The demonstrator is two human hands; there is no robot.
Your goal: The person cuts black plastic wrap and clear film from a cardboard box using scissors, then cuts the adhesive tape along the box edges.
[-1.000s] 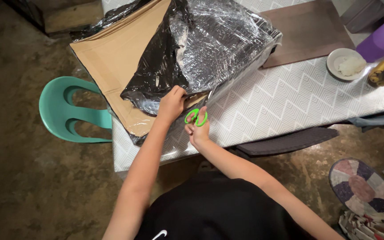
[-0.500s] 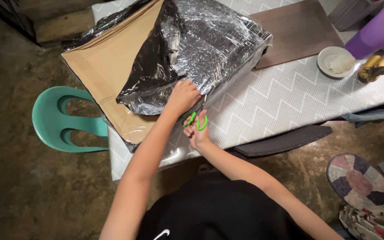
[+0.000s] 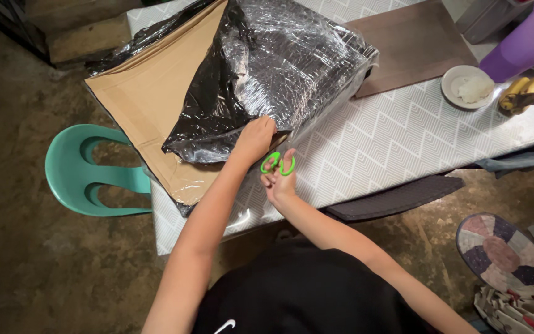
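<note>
A large flat cardboard box (image 3: 149, 93) lies on the table, partly covered by black plastic wrap (image 3: 285, 62) with clear film over it. My left hand (image 3: 253, 139) grips the near edge of the black wrap. Just right of it, my right hand (image 3: 279, 182) holds green-handled scissors (image 3: 277, 163) with fingers through the handles; the blades point at the wrap's edge and are mostly hidden under my left hand.
The table has a white zigzag-patterned cloth (image 3: 390, 142). A brown mat (image 3: 415, 43), a small white bowl (image 3: 465, 83), bananas (image 3: 523, 89) and a purple container (image 3: 523, 46) sit at the right. A teal plastic chair (image 3: 88, 170) stands left; a patchwork round cushion (image 3: 499, 250) lies on the floor.
My right hand with the scissors rose slightly toward the wrap and the handles spread apart. My left hand stayed gripping the wrap's edge, shifting only a little.
</note>
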